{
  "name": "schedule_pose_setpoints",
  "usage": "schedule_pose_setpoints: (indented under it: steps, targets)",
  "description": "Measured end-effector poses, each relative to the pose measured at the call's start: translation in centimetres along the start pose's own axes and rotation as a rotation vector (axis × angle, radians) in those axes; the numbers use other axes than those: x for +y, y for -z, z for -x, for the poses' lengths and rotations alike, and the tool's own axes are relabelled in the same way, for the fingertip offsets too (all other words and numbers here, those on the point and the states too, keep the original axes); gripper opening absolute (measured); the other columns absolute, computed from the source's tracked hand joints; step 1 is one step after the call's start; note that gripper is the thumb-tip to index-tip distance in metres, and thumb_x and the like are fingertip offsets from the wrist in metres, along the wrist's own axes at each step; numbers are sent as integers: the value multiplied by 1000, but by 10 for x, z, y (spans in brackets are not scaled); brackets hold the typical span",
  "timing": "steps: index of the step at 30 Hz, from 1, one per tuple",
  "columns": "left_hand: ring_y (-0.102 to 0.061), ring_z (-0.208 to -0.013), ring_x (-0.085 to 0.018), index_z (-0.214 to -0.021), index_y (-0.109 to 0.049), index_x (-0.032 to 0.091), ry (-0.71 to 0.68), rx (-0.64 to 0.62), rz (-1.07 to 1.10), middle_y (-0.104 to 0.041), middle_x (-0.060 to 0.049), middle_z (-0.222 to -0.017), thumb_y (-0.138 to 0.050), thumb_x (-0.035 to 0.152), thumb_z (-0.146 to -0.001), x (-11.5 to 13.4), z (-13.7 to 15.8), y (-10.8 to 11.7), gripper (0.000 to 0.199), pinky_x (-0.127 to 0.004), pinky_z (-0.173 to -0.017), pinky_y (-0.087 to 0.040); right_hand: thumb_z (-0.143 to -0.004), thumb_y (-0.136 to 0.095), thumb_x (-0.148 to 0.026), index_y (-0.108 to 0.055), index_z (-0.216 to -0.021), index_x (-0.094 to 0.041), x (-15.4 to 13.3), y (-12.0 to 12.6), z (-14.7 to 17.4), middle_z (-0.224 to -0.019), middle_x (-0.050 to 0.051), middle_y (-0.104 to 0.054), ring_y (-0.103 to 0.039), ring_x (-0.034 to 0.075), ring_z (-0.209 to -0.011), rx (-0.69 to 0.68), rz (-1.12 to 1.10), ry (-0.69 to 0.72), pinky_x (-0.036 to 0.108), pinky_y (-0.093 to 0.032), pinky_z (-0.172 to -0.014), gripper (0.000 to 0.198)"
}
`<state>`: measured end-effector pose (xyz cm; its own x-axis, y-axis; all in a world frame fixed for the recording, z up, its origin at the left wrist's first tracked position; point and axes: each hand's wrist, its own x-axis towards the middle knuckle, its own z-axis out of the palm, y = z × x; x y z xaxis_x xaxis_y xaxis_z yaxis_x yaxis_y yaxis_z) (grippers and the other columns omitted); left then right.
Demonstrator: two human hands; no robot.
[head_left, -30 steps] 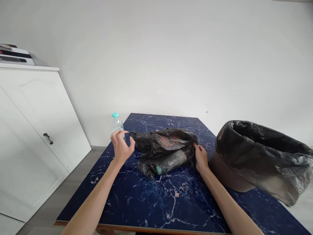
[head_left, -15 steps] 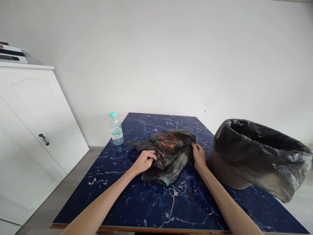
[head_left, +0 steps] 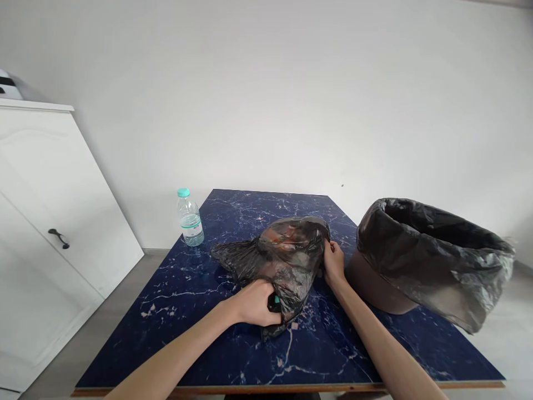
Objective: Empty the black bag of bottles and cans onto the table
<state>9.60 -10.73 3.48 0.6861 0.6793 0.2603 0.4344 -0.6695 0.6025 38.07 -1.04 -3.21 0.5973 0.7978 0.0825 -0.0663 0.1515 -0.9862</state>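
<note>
A thin black garbage bag [head_left: 287,255] lies bunched up in the middle of the blue marbled table [head_left: 258,205]. Reddish-orange contents show faintly through its upper part. My left hand [head_left: 257,303] is closed on the bag's near edge, with a small teal spot visible in the gap beside the fingers. On the far right side, my right hand [head_left: 333,264] pinches the bag's edge between thumb and fingers. A loose tail of the plastic spreads out to the left.
A brown bin [head_left: 377,286] lined with a black plastic bag [head_left: 433,261] stands at the table's right. A partly filled water bottle [head_left: 191,222] with a teal cap is at the left edge. Beyond it is a white cabinet [head_left: 54,183]; a plain wall [head_left: 266,100] lies behind.
My left hand has moved toward me and slightly right, pulling the near part of the bag. My right hand keeps its hold. The view has shifted slightly.
</note>
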Motion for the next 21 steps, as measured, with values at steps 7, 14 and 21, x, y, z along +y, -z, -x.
schedule_pose_setpoints:
  steps: [7, 14, 21]
  targets:
    - [-73, -97, -38, -104, -70, 20, 189, 174, -161, -75, -18, -103, -70, 44, -87, -20, -7, 6, 29, -41, -76, -58, -87, -60, -62, -54, -89, -27, 6, 0, -4, -79, -3, -60, -60, 18, -71, 40, -62, -39, 28, -46, -57, 35]
    - [-67, -125, -32, -123, -67, 22, 183, 278, -197, -74, -15, -126, -30, 32, -110, -31, -11, 18, 40, -50, -112, -50, -101, -60, -55, -57, -97, -21, 9, 3, -12, -82, -2, -58, -51, 12, -63, 138, -67, -51, 26, -44, -58, 34]
    - [-68, -123, -45, -120, -74, 19, 177, 207, -195, -74, -21, -126, -71, 41, -89, -34, -8, 11, 38, -56, -108, -53, -104, -60, -55, -62, -101, -19, 14, 4, -14, -83, -2, -59, -53, 12, -64, 136, -59, -52, 26, -46, -60, 35]
